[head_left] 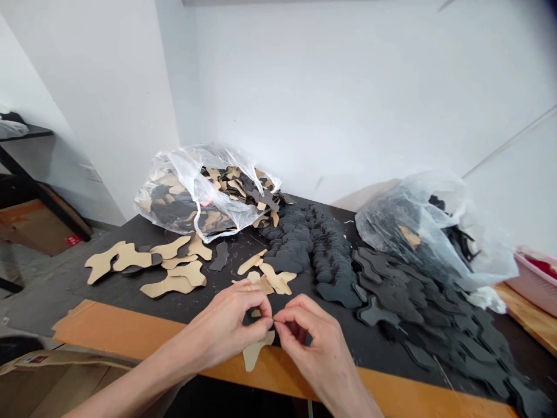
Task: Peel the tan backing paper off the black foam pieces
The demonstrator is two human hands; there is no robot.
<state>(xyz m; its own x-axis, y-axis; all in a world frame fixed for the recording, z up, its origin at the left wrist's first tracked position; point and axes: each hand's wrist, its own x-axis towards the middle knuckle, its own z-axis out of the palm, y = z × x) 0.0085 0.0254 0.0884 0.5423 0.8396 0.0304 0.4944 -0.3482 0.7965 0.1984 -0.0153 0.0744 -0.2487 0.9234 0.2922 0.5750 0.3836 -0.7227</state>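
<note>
A black worktop (pixel 183 307) filled the lower half of the frame, with an orange strip (pixel 108 331) along its near edge. Left of the frame's centre sat a clear plastic bag (pixel 180 168) of tan and dark cut pieces; a second plastic bag (pixel 383 215) stood at right. Overlapping black pieces (pixel 335 261) spread from the centre to the lower right. At lower centre, the left hand (pixel 239 313) and right hand (pixel 315 334) met, each grip pinched between thumb and forefinger. Tan pieces (pixel 169 285) lay at left, and one tan piece (pixel 253 357) lay below the left fingertips. Between both hands' fingertips was a dark sliver (pixel 273 321) (too small to identify).
</note>
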